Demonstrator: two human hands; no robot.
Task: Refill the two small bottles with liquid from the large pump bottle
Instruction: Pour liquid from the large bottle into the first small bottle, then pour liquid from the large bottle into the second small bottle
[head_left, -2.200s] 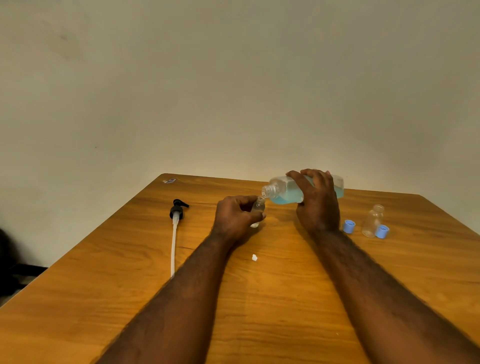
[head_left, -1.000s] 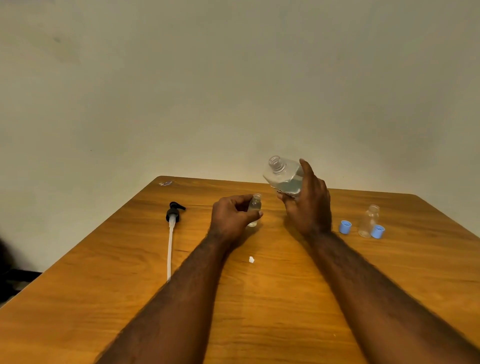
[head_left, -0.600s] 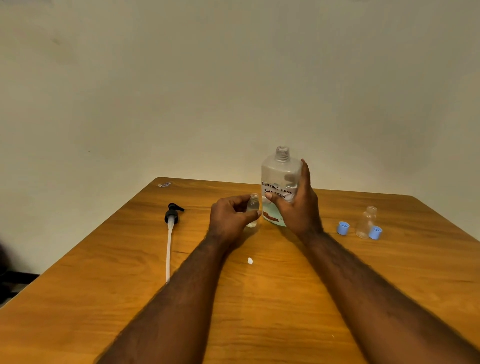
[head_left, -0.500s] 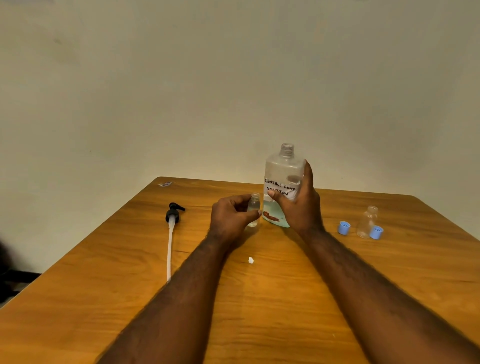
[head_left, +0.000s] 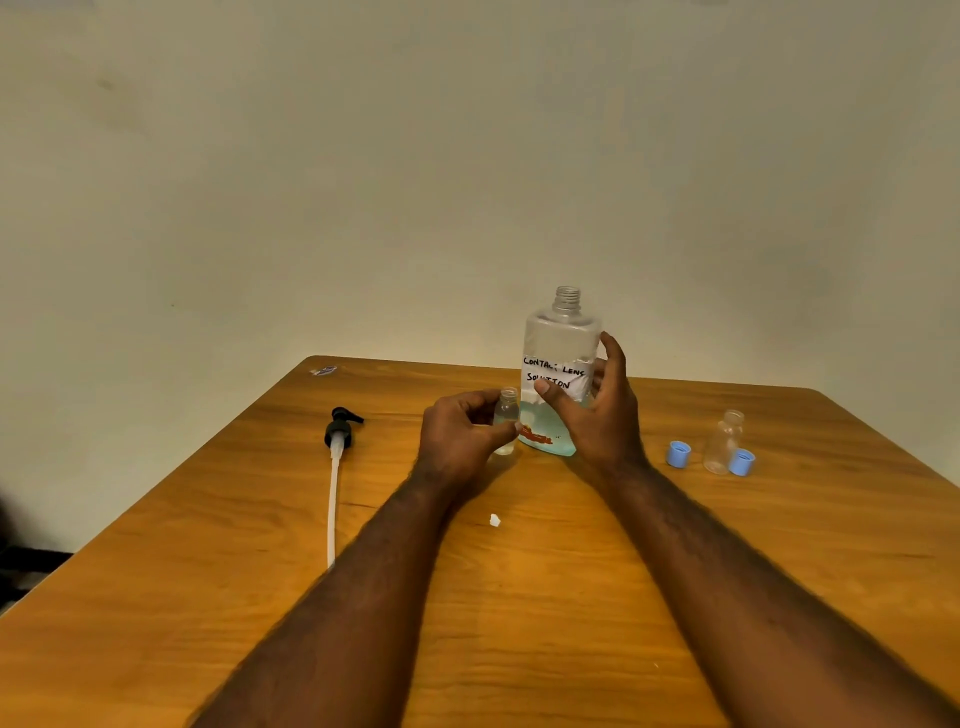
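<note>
- A wooden bench (head_left: 519, 597) against a plain pale wall, seen from above and behind a person's two bare forearms.
- The left hand (head_left: 457, 441) pinches a small bottle (head_left: 506, 415), clear and uncapped, between thumb and curled fingers (head_left: 480, 397). The bottle stands upright with its base on the bench, near the middle.
- Just right of it stands the large bottle (head_left: 558, 374), upright, its threaded neck open. Its base appears to rest on the bench. Pale blue liquid fills only its lower part, and a handwritten white label reads "Contact lens solution".
- The right hand (head_left: 602, 415) grips the large bottle, thumb pressed on the label and fingers wrapped round its right side.
- Further right, apart from both hands, stands a second small bottle (head_left: 723, 441), clear and uncapped. One blue cap (head_left: 742, 462) touches its base. Another blue cap (head_left: 678, 453) lies just to its left.
- On the left of the bench lies the black pump head (head_left: 340, 431), its long white tube pointing towards the viewer.
- A small white scrap (head_left: 494, 519) lies between the forearms.
</note>
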